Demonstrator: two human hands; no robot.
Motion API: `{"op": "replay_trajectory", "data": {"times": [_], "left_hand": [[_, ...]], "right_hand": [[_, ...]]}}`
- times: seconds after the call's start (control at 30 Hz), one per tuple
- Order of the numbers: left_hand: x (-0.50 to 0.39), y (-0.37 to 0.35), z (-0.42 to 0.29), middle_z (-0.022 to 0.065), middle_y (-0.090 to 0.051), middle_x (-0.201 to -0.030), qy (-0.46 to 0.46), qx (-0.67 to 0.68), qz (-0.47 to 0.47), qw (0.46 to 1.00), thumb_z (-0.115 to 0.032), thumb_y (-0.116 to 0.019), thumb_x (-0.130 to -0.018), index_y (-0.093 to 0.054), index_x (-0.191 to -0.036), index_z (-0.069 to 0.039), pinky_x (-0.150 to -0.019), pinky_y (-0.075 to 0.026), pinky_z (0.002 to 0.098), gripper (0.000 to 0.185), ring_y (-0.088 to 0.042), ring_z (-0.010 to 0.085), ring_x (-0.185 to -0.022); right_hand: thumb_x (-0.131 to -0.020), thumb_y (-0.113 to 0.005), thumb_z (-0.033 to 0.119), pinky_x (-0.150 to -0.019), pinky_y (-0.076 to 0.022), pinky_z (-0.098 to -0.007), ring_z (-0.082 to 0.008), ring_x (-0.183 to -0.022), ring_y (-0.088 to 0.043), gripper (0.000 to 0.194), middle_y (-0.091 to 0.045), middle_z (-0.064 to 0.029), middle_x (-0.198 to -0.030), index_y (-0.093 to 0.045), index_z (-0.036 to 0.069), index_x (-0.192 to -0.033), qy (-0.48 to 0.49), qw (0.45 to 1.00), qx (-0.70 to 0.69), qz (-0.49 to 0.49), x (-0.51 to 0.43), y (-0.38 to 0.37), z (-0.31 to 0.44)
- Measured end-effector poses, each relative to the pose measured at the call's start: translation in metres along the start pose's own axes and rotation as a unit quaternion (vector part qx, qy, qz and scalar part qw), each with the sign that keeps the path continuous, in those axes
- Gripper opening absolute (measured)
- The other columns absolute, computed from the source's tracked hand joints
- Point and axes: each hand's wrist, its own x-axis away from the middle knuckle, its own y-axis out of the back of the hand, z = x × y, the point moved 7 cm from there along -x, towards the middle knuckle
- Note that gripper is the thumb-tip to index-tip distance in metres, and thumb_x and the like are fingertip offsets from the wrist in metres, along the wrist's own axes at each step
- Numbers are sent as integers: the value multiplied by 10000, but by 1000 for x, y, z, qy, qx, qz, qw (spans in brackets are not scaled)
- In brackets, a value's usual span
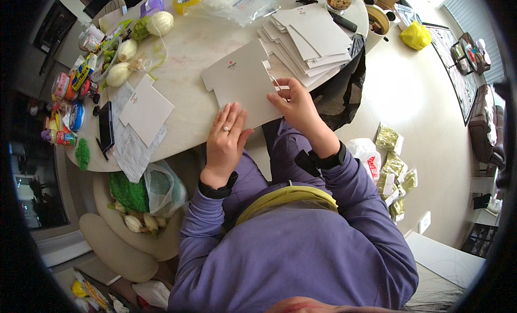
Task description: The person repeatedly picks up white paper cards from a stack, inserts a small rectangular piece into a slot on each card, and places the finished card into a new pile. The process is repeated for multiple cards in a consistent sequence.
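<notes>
A white die-cut card blank with small print lies at the table's near edge. My left hand, with a ring on one finger, rests flat on its lower left part, fingers together and pressing it to the table. At the blank's right edge, my right hand has thumb and fingers curled around a thin, light metallic piece. Its kind is unclear because the fingers cover most of it. Just beyond, a loose stack of similar white blanks is fanned out. Another blank lies to the left on a patterned cloth or paper.
A black phone, yarn balls, jars and packets occupy the left side. Yellow tape and clear plastic bags lie at the back. A black bag hangs at the right edge. Gold packets lie on the floor.
</notes>
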Motion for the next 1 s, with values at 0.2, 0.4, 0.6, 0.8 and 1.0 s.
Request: {"op": "replay_trajectory", "data": {"times": [0.2,0.4,0.6,0.8,1.0], "left_hand": [[0,11,0,212,-455,-1412,15,78,-49,996,-209,-661,-890,-507,-1302,19,-1066,-370,433,496,-438,355,-1312],[4,6,6,143,-488,-1317,145,456,-163,863,-219,-662,-910,-383,-1357,15,-974,-408,330,576,-507,239,-1162],[-44,-7,-7,58,-617,-1134,170,675,-50,716,-183,-650,-926,-491,-1284,11,-958,-431,316,437,-574,159,-1046],[-84,22,23,40,-633,-1164,183,681,-59,707,-89,-629,-930,-615,-1187,-70,-956,-448,329,258,-580,147,-1072],[-73,30,43,23,-662,-1074,157,486,-95,854,-131,-657,-924,-634,-1131,-20,-877,-446,269,236,-578,105,-966]], "right_hand": [[-895,-643,76,-702,-519,-257,-132,-791,-647,355,-696,-103,-926,-553,-89,-1197,-44,988,-123,81,-5,2,-16],[-900,-649,44,-735,-526,-241,-118,-821,-646,334,-684,-94,-963,-547,-69,-1196,-48,972,-223,53,16,57,-1],[-916,-637,45,-738,-506,-237,-84,-827,-618,272,-673,-51,-912,-555,12,-1173,84,974,-192,81,11,74,11],[-887,-664,28,-730,-466,-225,-75,-864,-578,300,-662,-38,-938,-546,-9,-1160,170,971,-130,104,-18,27,34],[-919,-626,37,-956,-456,-276,-151,-1176,-535,448,-588,-109,-1249,-442,-65,-1314,205,960,-191,19,-32,17,62]]}}
